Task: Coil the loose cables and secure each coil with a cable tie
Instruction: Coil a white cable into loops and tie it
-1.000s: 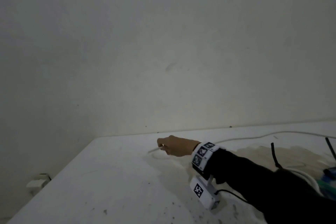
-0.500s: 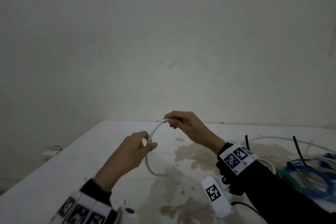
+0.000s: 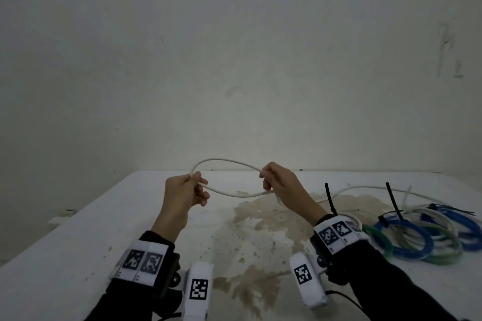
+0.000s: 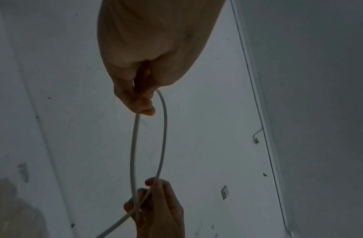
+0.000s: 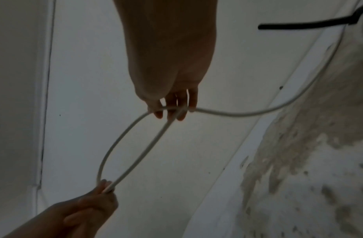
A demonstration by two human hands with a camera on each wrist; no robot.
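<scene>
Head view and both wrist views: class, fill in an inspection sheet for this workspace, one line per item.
Surface: white table, brownish stains mid-table.
Job's things: white cable held in one loop above the table; black cable ties stand up at right.
Clutter: blue, green and white coils, already tied.
Grippers: left hand and right hand each pinch the loop.
Cables: white cable's free length trails right along the table.
Surroundings: plain grey wall.

Bare off-white wall (image 3: 234, 47), scuffed; white table (image 3: 78, 242) against it, brown-stained at centre; dim light.
</scene>
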